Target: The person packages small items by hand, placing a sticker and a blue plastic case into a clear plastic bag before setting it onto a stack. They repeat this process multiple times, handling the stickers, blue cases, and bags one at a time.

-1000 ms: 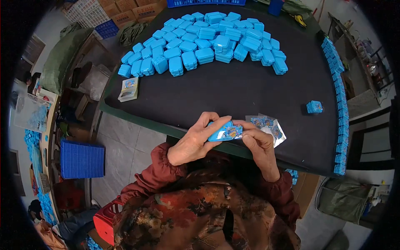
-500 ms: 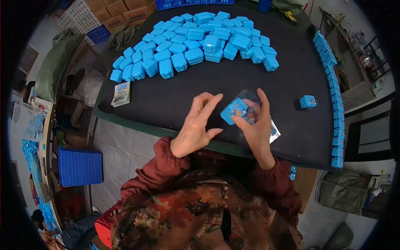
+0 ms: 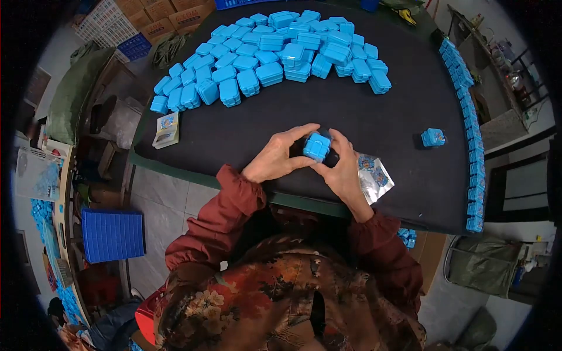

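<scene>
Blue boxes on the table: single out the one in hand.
The blue box held between left hand and right hand; the other boxes touch neither hand.

A person (image 3: 281, 281) wears plain maroon sleeves (image 3: 208, 231), loose and creased along their length, ending in gathered, ruffled cuffs (image 3: 242, 186) at the wrists; the hands (image 3: 274, 159) are bare; over the torso lies a floral garment (image 3: 351, 292) printed in rust, brown and near-black, with pale cream blossoms (image 3: 208, 305) grouped on the left side and dark leafy sprigs scattered across the cloth; a narrow black strip (image 3: 318, 319) runs down the middle, its exact nature unclear.
</scene>
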`<state>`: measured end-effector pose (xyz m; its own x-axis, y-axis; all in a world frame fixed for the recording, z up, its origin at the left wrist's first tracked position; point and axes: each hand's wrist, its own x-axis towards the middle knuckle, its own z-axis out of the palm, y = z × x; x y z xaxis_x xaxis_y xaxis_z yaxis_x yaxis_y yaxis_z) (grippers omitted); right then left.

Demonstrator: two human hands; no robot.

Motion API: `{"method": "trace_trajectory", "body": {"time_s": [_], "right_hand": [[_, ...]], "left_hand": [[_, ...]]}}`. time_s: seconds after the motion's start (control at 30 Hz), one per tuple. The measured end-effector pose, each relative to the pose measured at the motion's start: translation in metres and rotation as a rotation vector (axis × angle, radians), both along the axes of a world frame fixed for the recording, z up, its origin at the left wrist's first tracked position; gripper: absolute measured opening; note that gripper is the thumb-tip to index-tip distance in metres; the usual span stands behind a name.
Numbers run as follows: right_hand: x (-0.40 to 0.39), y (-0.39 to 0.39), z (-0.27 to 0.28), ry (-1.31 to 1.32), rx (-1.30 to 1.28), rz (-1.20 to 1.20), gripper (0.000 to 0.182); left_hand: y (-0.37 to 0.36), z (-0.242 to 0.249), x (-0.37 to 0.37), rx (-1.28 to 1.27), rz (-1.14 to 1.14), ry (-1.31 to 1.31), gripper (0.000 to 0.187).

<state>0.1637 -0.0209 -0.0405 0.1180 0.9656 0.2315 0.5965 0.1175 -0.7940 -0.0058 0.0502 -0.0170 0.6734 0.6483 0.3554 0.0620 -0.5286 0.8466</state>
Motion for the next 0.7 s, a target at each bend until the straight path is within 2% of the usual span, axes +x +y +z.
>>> {"method": "trace_trajectory", "body": {"time_s": [0.03, 0.1, 0.13, 0.2, 0.23, 0.3, 0.4, 0.5, 0.7], "right_hand": [[0.001, 0.000, -0.001, 0.000, 0.000, -0.002, 0.079], [0.003, 0.000, -0.001, 0.257, -0.096, 0.056, 0.086], [0.002, -0.003, 0.009, 0.257, -0.092, 0.054, 0.086], [-0.001, -0.018, 0.036, 0.021, 0.165, 0.029, 0.096], [0.000, -0.023, 0.045, 0.022, 0.162, 0.027, 0.096], [0.005, -0.032, 0.059, -0.195, 0.239, 0.139, 0.100], [0.012, -0.045, 0.072, -0.362, 0.270, 0.173, 0.097], [0.021, -0.053, 0.073, -0.343, 0.288, 0.158, 0.092], [0.036, -0.068, 0.075, -0.272, 0.300, 0.066, 0.089]], "left_hand": [[0.000, 0.002, -0.001, 0.000, -0.002, 0.000, 0.071], [0.000, 0.010, -0.002, -0.356, 0.018, 0.125, 0.066], [0.000, 0.014, -0.001, -0.353, 0.016, 0.126, 0.066], [-0.005, 0.017, -0.001, -0.593, -0.005, -0.076, 0.061], [-0.008, 0.020, -0.001, -0.596, -0.007, -0.074, 0.061], [-0.015, 0.028, 0.002, -0.689, -0.044, -0.093, 0.058], [-0.027, 0.035, 0.014, -0.737, -0.089, -0.152, 0.063], [-0.034, 0.041, 0.026, -0.794, -0.145, -0.109, 0.054], [-0.045, 0.042, 0.050, -0.846, -0.211, -0.164, 0.054]]}}
